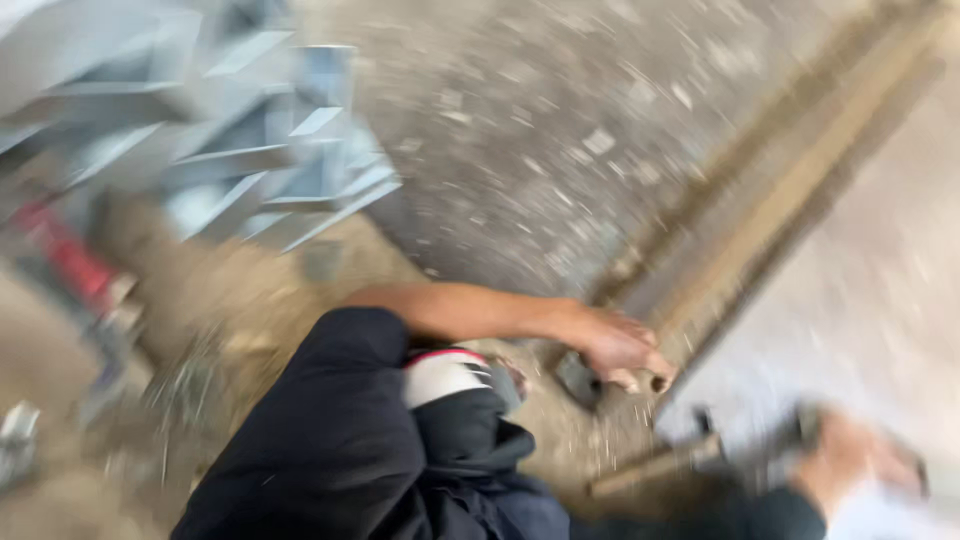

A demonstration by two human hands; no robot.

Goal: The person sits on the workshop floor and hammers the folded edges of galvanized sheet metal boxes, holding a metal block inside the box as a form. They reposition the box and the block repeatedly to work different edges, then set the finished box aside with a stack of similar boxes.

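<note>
Your dark-trousered knee nearest; left hand on gritty concrete floor, fingers curled around small dark object; right hand blurred, grip unclear.

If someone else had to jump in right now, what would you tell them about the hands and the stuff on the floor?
The picture is blurry, so details are rough.
Left hand: low at the near end of the long metal rail on the floor, fingers curled by a small dark piece; grip unclear.
Right hand: closed around a hammer-like tool, its head just above the floor.
Stack of grey metal angle pieces lies to the far left.
Done or left: cannot tell from this view.
</note>
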